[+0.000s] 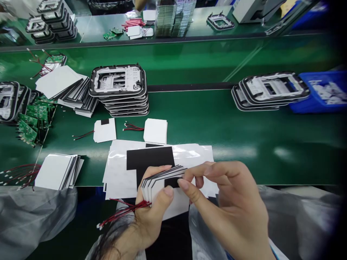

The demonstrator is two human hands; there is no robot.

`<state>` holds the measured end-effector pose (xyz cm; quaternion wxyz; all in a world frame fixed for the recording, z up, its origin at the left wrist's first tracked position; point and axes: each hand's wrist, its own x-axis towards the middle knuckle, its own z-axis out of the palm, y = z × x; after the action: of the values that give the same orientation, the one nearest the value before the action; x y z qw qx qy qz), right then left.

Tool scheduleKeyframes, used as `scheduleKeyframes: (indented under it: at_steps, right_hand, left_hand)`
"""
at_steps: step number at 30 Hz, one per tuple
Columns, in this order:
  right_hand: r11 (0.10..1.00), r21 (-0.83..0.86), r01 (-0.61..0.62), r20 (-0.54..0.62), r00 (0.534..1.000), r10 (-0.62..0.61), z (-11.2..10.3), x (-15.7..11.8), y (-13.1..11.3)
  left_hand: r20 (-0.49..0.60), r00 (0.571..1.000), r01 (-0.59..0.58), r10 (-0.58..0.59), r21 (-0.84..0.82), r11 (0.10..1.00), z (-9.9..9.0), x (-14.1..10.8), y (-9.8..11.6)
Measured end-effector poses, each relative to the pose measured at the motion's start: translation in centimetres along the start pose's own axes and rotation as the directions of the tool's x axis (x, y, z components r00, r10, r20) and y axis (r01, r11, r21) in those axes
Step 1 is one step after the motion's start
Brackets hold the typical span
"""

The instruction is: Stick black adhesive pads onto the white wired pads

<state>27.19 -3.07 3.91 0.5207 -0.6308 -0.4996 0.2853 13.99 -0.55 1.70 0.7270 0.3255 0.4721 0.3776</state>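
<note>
My left hand [151, 213] is wrapped round a fanned stack of white panels [157, 186] with red and black wires [121, 213] trailing at the lower left. Its thumb presses on the top panel, beside a black strip [171, 182]. The thumb and forefinger of my right hand [230, 198] are at the strip's right end, close together; whether they pinch the strip is hard to tell. Behind the hands, white sheets [116, 159] with black pieces [150, 158] lie on the green bench. Just beyond are a wired white panel with a black patch [105, 131] and a small wired stack [155, 131].
Stacked frames stand at the back centre [118, 81] and right [273, 88], beside a blue bin [325, 94]. White panels [58, 171] and green circuit boards [32, 119] are at left. A raised ledge [189, 39] runs across the back.
</note>
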Motion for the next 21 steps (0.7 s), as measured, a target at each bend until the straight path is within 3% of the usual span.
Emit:
scheduleKeyframes:
  at_steps: [8, 14, 17, 19, 21]
  right_hand:
    - [0.999, -0.021, 0.027, -0.069, 0.997, -0.028, 0.8, 0.0, -0.1]
    - [0.987, 0.103, -0.122, -0.205, 0.969, 0.141, 2.4, 0.8, 1.4]
    - [0.929, 0.228, -0.290, -0.047, 0.950, 0.308, 2.4, 1.3, 2.8]
    - [0.892, 0.272, -0.362, 0.106, 0.932, 0.346, 2.4, 1.6, 3.3]
    - [0.891, 0.235, -0.388, 0.167, 0.919, 0.356, 2.4, 1.7, 3.4]
  left_hand:
    - [-0.019, 0.999, -0.047, 0.046, -0.019, 0.999, 0.0, 0.5, -0.6]
    - [-0.093, 0.981, -0.166, 0.173, 0.081, 0.983, -0.5, 1.1, -0.4]
    - [-0.054, 0.980, -0.190, 0.193, 0.044, 0.981, -1.0, 1.8, -0.6]
    - [0.000, 0.983, -0.184, 0.184, 0.007, 0.983, -1.2, 2.1, -0.8]
    - [0.053, 0.975, -0.214, 0.213, 0.008, 0.977, -1.3, 2.4, -1.0]
